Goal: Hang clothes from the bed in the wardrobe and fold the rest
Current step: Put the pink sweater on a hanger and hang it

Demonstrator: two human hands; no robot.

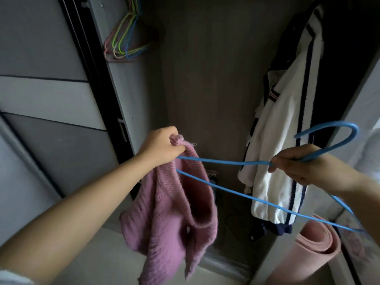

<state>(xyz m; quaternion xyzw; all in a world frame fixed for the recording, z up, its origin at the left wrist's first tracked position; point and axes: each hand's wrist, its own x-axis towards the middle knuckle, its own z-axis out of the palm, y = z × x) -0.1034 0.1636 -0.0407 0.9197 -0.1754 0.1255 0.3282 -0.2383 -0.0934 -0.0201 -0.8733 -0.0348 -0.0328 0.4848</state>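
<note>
At the far left stands the grey wardrobe door (51, 95), and just inside it a bunch of spare hangers (125, 38) dangles from above. The left hand (159, 146) pinches the pink sweater (176, 214) by its upper edge, probably the neckline or a shoulder, so the knit hangs open and one end of the blue hanger (228, 191) can slide inside. That end already sits in the opening (the other end is bare, down near the lower right). The right hand (302, 168) grips the hanger at its neck, just under the hook, which seems to steady and steer it. Behind this hand a white jacket (283, 145) with dark stripes hangs in the wardrobe, with a rolled pink mat (312, 245) below. No writing or label is readable.
</note>
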